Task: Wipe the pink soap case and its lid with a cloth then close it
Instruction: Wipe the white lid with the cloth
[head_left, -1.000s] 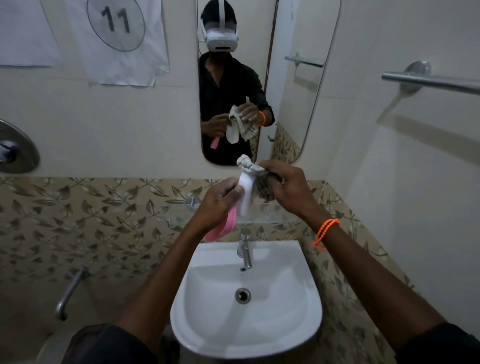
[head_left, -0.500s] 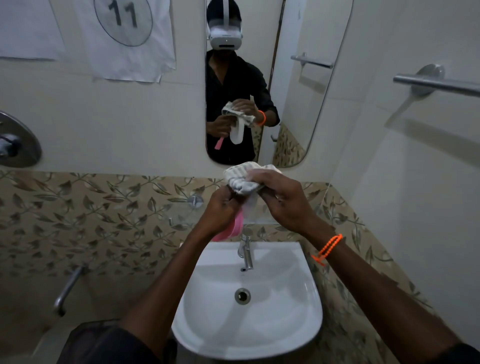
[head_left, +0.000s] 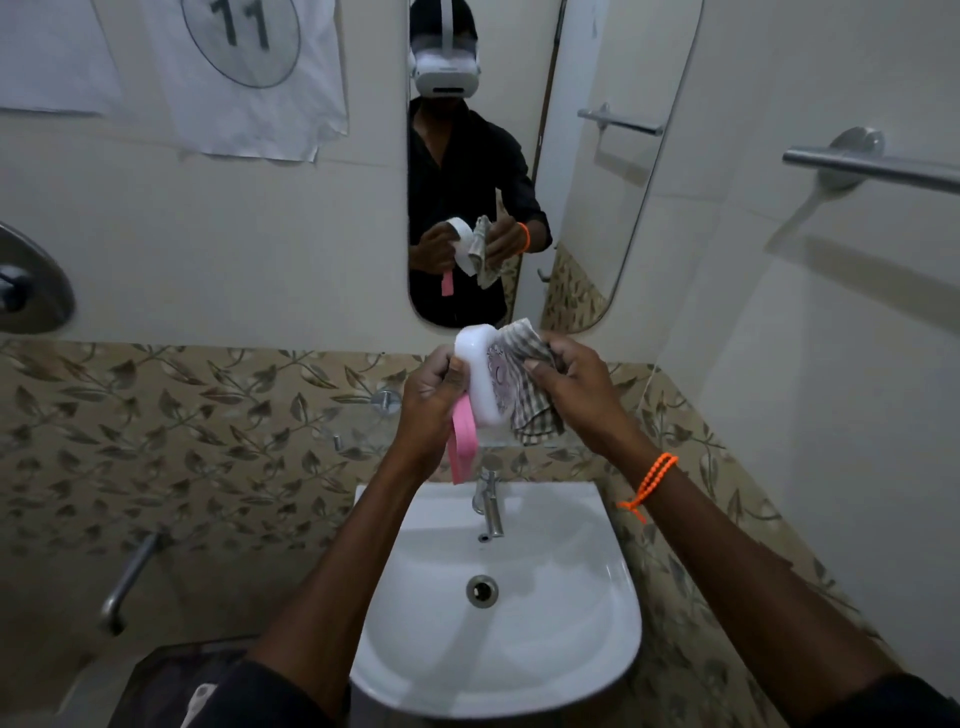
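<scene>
My left hand (head_left: 428, 402) grips the soap case above the sink. The case's whitish lid (head_left: 480, 376) stands on edge, its printed face turned to the right, and the pink base (head_left: 463, 441) hangs down below my fingers. My right hand (head_left: 576, 387) holds a checked cloth (head_left: 527, 389) pressed against the lid's printed face. The cloth's loose end hangs below the lid. The mirror (head_left: 519, 156) repeats both hands with the case and cloth.
A white sink (head_left: 498, 597) with a metal tap (head_left: 488, 501) lies below my hands. A glass shelf runs behind them on the leaf-patterned tiles. A towel bar (head_left: 872, 166) juts from the right wall, a metal pipe (head_left: 127, 582) at lower left.
The cloth has moved from the top of the case down onto the lid's right face. The lid now shows fully, turned more upright, and the pink base hangs lower.
</scene>
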